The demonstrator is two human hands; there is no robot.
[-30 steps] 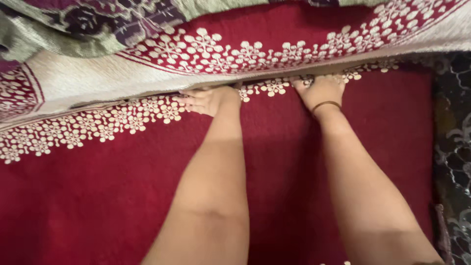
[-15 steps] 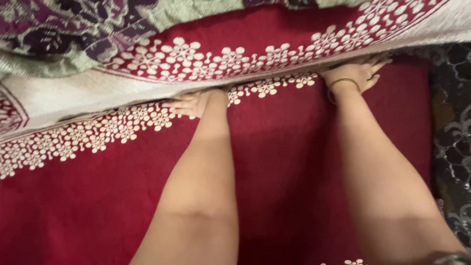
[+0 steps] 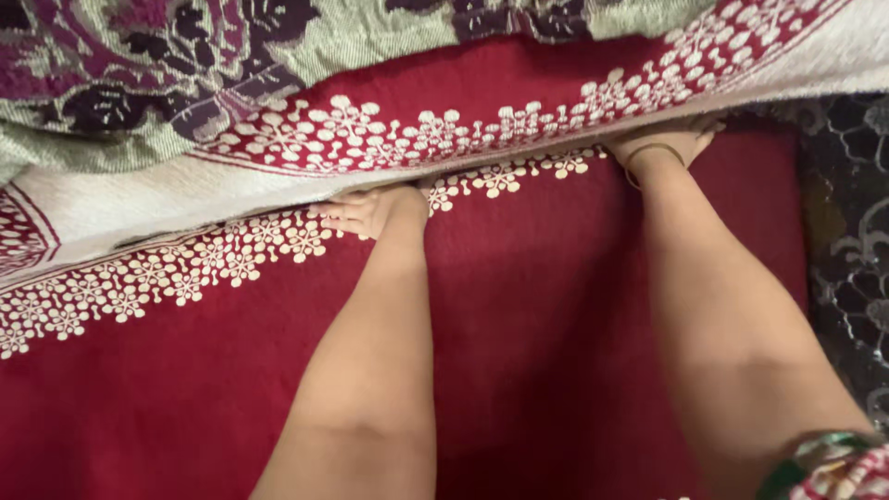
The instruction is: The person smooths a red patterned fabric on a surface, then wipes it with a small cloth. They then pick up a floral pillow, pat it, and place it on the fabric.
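Rests the left hand (image 3: 370, 211) flat on the red cloth (image 3: 519, 306) at centre frame, fingers stretched leftward against the edge of the folded-over layer (image 3: 139, 199), holding nothing that shows. Reaches the right hand (image 3: 669, 139) into the upper right of the frame, fingers tucked beneath that same fold, so cannot tell whether spread or gripping; wears a thin bangle (image 3: 651, 151) at the wrist. Spans the fold line between the 2 hands, with 1 band of cream flower motifs (image 3: 185, 273) on the lower layer and another on the turned-over part above. Shows green and purple patterned fabric (image 3: 139, 65) across the upper left, dark marbled floor (image 3: 847, 204) down the right edge, and a bright patterned sleeve (image 3: 838, 468) at the lower right corner. Risks, as a judgement, a crooked or bunched crease: uneven pressure from 2 hands set well apart could drag 1 end of the fold, and the hidden right fingers could snag the loose weave. Finds no box, basket or other container anywhere in view.
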